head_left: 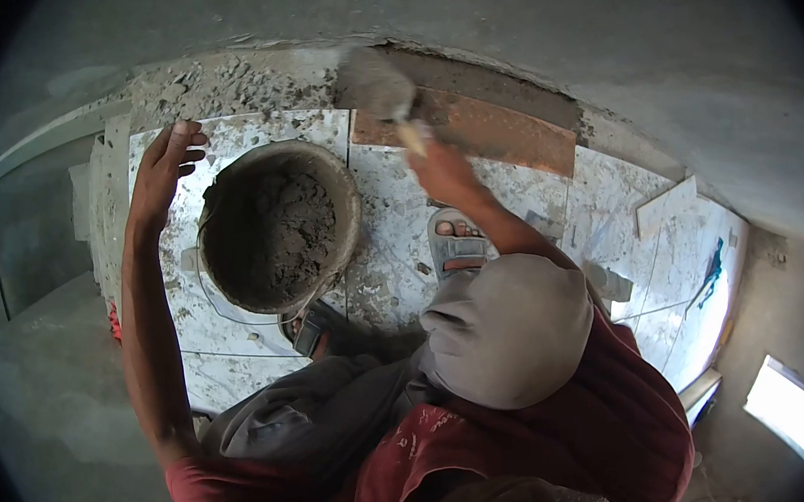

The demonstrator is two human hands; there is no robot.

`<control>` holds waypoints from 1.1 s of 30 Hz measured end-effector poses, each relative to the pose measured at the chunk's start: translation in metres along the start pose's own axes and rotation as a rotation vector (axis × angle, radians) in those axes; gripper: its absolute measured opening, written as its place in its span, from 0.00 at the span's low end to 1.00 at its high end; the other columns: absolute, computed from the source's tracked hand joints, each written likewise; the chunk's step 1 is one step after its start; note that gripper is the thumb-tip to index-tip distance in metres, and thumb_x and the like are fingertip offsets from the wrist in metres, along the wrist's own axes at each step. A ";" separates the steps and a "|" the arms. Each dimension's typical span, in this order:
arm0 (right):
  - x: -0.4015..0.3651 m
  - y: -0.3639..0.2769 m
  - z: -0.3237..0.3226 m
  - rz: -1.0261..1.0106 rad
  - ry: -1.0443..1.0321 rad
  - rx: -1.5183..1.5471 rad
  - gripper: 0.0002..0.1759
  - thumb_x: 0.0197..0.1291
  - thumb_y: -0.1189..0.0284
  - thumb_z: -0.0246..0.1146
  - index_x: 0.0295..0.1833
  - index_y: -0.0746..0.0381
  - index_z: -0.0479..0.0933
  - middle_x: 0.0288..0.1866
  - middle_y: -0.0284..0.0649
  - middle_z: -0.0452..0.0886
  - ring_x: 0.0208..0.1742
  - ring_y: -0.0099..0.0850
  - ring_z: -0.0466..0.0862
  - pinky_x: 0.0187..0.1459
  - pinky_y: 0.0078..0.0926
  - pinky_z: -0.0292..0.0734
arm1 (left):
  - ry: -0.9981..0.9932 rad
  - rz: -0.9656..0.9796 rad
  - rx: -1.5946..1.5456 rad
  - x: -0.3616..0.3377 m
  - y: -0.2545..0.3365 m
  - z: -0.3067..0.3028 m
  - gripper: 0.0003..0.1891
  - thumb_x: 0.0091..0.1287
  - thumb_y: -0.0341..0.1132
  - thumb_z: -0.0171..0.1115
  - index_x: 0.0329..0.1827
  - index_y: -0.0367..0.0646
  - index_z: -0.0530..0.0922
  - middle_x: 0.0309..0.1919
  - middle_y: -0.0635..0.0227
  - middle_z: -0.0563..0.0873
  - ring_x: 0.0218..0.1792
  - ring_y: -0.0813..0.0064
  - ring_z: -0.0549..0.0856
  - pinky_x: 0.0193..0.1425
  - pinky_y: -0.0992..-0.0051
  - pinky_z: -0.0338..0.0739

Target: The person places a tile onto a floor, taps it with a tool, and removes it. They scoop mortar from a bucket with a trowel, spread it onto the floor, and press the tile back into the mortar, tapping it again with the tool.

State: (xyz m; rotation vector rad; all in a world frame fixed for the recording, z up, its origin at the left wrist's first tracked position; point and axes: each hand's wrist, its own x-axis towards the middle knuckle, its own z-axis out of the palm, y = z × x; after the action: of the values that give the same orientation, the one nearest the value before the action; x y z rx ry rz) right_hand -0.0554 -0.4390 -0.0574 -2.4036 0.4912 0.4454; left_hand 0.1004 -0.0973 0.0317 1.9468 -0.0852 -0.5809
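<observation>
My right hand [445, 171] is closed around the pale handle of a trowel [376, 84]. The trowel's blade is smeared by motion and lies over the base of the wall, at the left end of a brown board [487, 131]. To the left, my left hand [171, 162] is raised with its fingers apart and holds nothing. Beside it stands a bucket [350, 193] with a wire handle, partly filled with grey, lumpy mortar [298, 222]. Whether mortar sits on the blade is too blurred to tell.
Crumbled mortar [231, 85] lies along the wall's foot. White, stained boards [382, 243] form the surface under my sandalled feet [459, 236]. A grey wall [533, 6] curves across the far side. A framed opening [42, 228] is at left, and a bright window [793, 407] at lower right.
</observation>
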 end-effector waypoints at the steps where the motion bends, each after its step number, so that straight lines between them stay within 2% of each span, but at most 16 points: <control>1: -0.003 0.025 -0.007 -0.014 0.015 -0.050 0.27 0.63 0.60 0.54 0.63 0.64 0.64 0.38 0.62 0.80 0.42 0.58 0.80 0.45 0.50 0.74 | 0.020 -0.003 -0.008 -0.001 -0.003 -0.004 0.30 0.70 0.58 0.46 0.55 0.37 0.74 0.45 0.62 0.81 0.45 0.71 0.79 0.52 0.70 0.70; 3: -0.029 0.072 -0.014 -0.110 0.285 0.059 0.21 0.64 0.61 0.54 0.56 0.65 0.70 0.41 0.59 0.80 0.44 0.59 0.79 0.44 0.45 0.76 | 0.033 -0.049 -0.024 0.000 -0.012 -0.011 0.31 0.70 0.58 0.47 0.55 0.36 0.74 0.45 0.62 0.81 0.45 0.70 0.79 0.52 0.70 0.70; 4: -0.041 0.103 -0.016 -0.033 0.250 0.121 0.22 0.65 0.60 0.54 0.57 0.63 0.69 0.34 0.53 0.79 0.33 0.49 0.80 0.33 0.40 0.75 | 0.041 -0.048 -0.037 0.001 -0.015 -0.013 0.31 0.69 0.58 0.47 0.56 0.35 0.74 0.46 0.61 0.81 0.46 0.70 0.79 0.52 0.70 0.71; 7: -0.082 0.130 -0.021 0.479 0.205 0.613 0.21 0.66 0.59 0.53 0.59 0.57 0.67 0.22 0.37 0.72 0.15 0.27 0.73 0.13 0.28 0.68 | 0.029 -0.063 -0.033 0.008 -0.021 -0.017 0.29 0.71 0.57 0.45 0.57 0.38 0.73 0.47 0.63 0.81 0.46 0.70 0.80 0.53 0.70 0.71; 10: -0.088 0.124 -0.003 0.705 0.232 0.787 0.21 0.65 0.60 0.54 0.60 0.55 0.67 0.22 0.37 0.73 0.13 0.29 0.73 0.11 0.30 0.67 | 0.019 -0.037 -0.033 0.008 -0.015 -0.013 0.29 0.71 0.56 0.45 0.56 0.38 0.73 0.47 0.62 0.81 0.46 0.70 0.80 0.53 0.70 0.72; 12: -0.041 0.223 0.087 -0.204 0.336 0.224 0.20 0.64 0.62 0.55 0.56 0.61 0.70 0.26 0.38 0.75 0.19 0.29 0.75 0.19 0.28 0.70 | 0.001 -0.037 -0.041 0.011 -0.016 -0.009 0.29 0.71 0.57 0.46 0.56 0.38 0.74 0.46 0.63 0.81 0.46 0.71 0.80 0.52 0.71 0.72; 13: -0.035 0.127 0.056 0.179 0.112 0.388 0.20 0.63 0.63 0.55 0.56 0.65 0.71 0.27 0.39 0.76 0.24 0.28 0.76 0.25 0.27 0.72 | 0.000 -0.039 -0.049 0.013 -0.017 -0.007 0.29 0.70 0.57 0.47 0.56 0.38 0.74 0.46 0.63 0.81 0.46 0.71 0.80 0.52 0.71 0.72; 14: -0.029 0.055 0.033 0.077 -0.011 0.427 0.22 0.63 0.64 0.55 0.58 0.65 0.70 0.28 0.40 0.77 0.26 0.28 0.77 0.29 0.30 0.74 | -0.004 -0.044 -0.033 0.013 -0.016 -0.005 0.29 0.70 0.57 0.47 0.55 0.38 0.74 0.46 0.63 0.81 0.45 0.72 0.80 0.52 0.71 0.72; 17: 0.006 0.022 0.035 -0.099 0.053 0.231 0.24 0.63 0.64 0.56 0.60 0.65 0.68 0.29 0.42 0.78 0.27 0.28 0.77 0.31 0.30 0.74 | 0.018 -0.034 -0.009 0.011 -0.015 -0.005 0.32 0.68 0.59 0.48 0.56 0.36 0.74 0.46 0.60 0.81 0.47 0.69 0.79 0.53 0.70 0.71; 19: 0.000 0.039 0.021 -0.394 0.410 0.069 0.26 0.63 0.63 0.56 0.63 0.64 0.66 0.29 0.42 0.78 0.25 0.27 0.77 0.28 0.29 0.74 | 0.032 -0.037 -0.008 0.002 -0.019 -0.011 0.32 0.68 0.59 0.48 0.56 0.36 0.74 0.46 0.61 0.81 0.47 0.69 0.79 0.53 0.69 0.71; 21: -0.023 0.105 0.014 -0.128 0.238 0.171 0.27 0.63 0.62 0.56 0.65 0.62 0.64 0.30 0.42 0.78 0.24 0.28 0.77 0.25 0.30 0.73 | 0.034 -0.032 -0.041 -0.003 -0.017 -0.014 0.32 0.68 0.59 0.48 0.56 0.36 0.74 0.46 0.60 0.81 0.47 0.68 0.79 0.54 0.69 0.71; 23: -0.074 0.103 -0.011 0.372 0.081 0.409 0.26 0.65 0.63 0.51 0.66 0.60 0.63 0.36 0.46 0.80 0.40 0.43 0.83 0.31 0.29 0.77 | 0.047 -0.052 -0.026 -0.002 -0.025 -0.018 0.32 0.68 0.59 0.48 0.56 0.36 0.74 0.47 0.59 0.81 0.47 0.67 0.79 0.54 0.68 0.71; 26: -0.108 0.108 0.005 0.484 0.196 0.482 0.23 0.64 0.64 0.55 0.63 0.57 0.66 0.28 0.38 0.76 0.24 0.26 0.76 0.20 0.27 0.71 | 0.045 -0.047 -0.043 0.004 -0.032 -0.020 0.32 0.69 0.59 0.47 0.57 0.36 0.74 0.48 0.58 0.81 0.47 0.67 0.80 0.54 0.68 0.71; 28: -0.109 0.089 0.036 0.602 0.418 1.103 0.21 0.64 0.64 0.55 0.60 0.59 0.68 0.27 0.37 0.76 0.24 0.26 0.76 0.21 0.27 0.71 | 0.035 -0.045 -0.043 0.004 -0.030 -0.017 0.32 0.69 0.59 0.48 0.57 0.36 0.74 0.48 0.58 0.81 0.47 0.67 0.80 0.54 0.68 0.71; 30: -0.080 0.088 0.040 0.239 -0.114 0.445 0.24 0.65 0.64 0.51 0.65 0.59 0.66 0.40 0.52 0.80 0.44 0.43 0.82 0.39 0.37 0.77 | 0.026 -0.040 -0.048 0.004 -0.023 -0.010 0.31 0.68 0.58 0.49 0.56 0.35 0.74 0.46 0.60 0.81 0.46 0.69 0.80 0.52 0.70 0.71; 33: -0.049 0.036 0.036 -0.113 -0.014 0.228 0.25 0.65 0.63 0.53 0.65 0.58 0.65 0.39 0.57 0.81 0.43 0.54 0.81 0.49 0.44 0.74 | 0.003 -0.020 -0.041 0.009 -0.024 -0.009 0.29 0.68 0.56 0.50 0.55 0.36 0.74 0.45 0.63 0.81 0.44 0.70 0.79 0.50 0.71 0.71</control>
State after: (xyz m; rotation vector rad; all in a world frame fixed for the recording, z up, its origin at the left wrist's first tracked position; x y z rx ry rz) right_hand -0.1213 -0.4311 -0.0818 -2.1936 0.3765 0.3366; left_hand 0.1071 -0.0814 0.0104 1.9110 -0.0515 -0.5885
